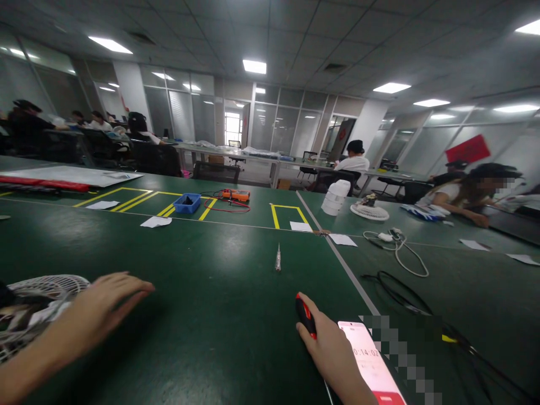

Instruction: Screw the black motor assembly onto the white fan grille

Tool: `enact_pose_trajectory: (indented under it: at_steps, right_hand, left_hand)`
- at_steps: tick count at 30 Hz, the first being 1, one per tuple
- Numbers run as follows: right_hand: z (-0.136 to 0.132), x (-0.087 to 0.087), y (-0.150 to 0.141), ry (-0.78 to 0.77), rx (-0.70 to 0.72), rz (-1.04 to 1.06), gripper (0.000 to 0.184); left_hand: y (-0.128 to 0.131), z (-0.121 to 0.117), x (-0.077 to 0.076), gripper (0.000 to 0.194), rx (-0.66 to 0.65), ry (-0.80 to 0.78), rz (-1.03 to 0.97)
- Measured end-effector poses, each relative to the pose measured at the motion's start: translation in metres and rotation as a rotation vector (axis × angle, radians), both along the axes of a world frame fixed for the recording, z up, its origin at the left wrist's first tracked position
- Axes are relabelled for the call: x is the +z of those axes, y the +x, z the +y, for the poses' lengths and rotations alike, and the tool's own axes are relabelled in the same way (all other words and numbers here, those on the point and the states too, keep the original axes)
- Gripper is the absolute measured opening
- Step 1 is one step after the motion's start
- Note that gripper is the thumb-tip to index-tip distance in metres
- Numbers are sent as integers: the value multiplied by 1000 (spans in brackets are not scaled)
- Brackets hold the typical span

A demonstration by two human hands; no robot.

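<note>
The right hand (331, 343) has its fingers closed around a red-and-black-handled screwdriver (306, 316), beside a lit phone (366, 354) — the left hand (110, 299), fingers loosely extended, is near a white round fan grille (63, 283). Farther forward, a slim transparent-handled screwdriver (278, 261) lies on the green table (219, 332).

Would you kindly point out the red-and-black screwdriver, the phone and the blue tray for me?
Red-and-black screwdriver (305, 316): head view, on the visible part of its handle.
Phone (374, 367): head view, on its lit screen.
Blue tray (186, 208): head view, on its near wall.
</note>
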State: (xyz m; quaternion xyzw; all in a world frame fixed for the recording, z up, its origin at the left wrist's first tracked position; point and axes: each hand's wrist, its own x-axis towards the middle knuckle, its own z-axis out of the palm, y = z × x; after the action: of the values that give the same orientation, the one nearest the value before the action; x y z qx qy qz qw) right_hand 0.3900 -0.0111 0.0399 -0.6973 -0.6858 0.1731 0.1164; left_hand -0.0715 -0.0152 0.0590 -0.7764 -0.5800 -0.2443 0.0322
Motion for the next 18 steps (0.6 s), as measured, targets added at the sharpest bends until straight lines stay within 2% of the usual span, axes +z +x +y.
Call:
enact_pose_trajectory:
  at_steps: [3,6,9,12,18]
  right_hand:
    - [0,0,0,10,13,4,61]
    - [0,-2,2,34,32,5,60]
    - [0,-6,4,55,34,13,59]
    - [1,-8,5,58,22,21,56]
    - [0,-5,1,59,13,-4,52]
  left_hand:
    - [78,14,-30,29,-186,-121,-37]
    - [159,18,-52,30,-257,-212,-76]
    - [210,16,-61,52,-316,-271,-47]
    - [228,14,-64,66,-388,-290,2]
    - [225,15,-67,60,-421,-333,52]
